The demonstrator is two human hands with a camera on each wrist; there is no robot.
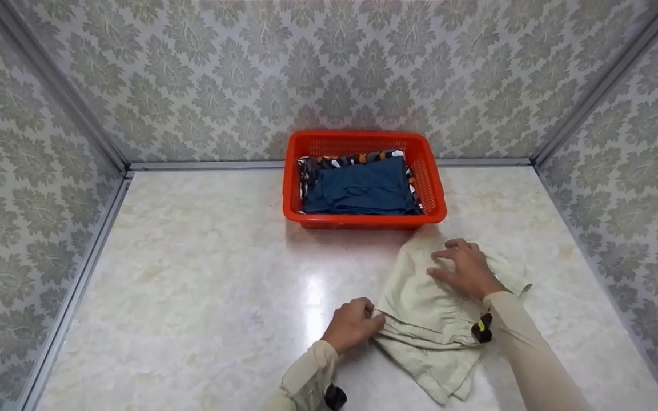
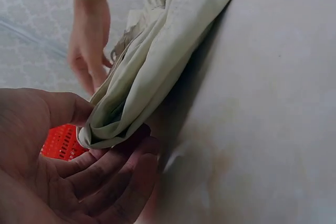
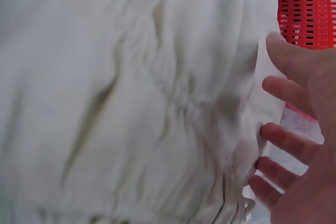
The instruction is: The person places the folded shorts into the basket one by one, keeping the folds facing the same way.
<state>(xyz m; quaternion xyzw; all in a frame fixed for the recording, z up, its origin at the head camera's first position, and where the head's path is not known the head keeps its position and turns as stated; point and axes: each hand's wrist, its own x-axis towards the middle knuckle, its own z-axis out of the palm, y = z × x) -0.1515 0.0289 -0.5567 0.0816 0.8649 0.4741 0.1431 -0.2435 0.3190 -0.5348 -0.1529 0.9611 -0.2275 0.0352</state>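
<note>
A pale green garment (image 1: 414,291), partly folded over itself, lies on the table at the front right; its gathered, elastic-looking part shows in the right wrist view. My left hand (image 1: 352,326) pinches the layered fold at its left side between thumb and fingers, and the left wrist view shows this fold (image 2: 113,124) raised off the surface. Over the garment's upper right part is my right hand (image 1: 467,271), its fingers spread. Up close, the right hand's fingers (image 3: 289,137) are extended beside the cloth (image 3: 131,103); whether all of them touch it, I cannot tell.
A red plastic basket (image 1: 363,221) stands at the back against the patterned wall (image 1: 334,74). Inside lie a folded dark blue cloth (image 1: 363,185) and a patterned black, white and orange one (image 1: 357,160). The pale marbled table (image 1: 203,274) spreads to the left.
</note>
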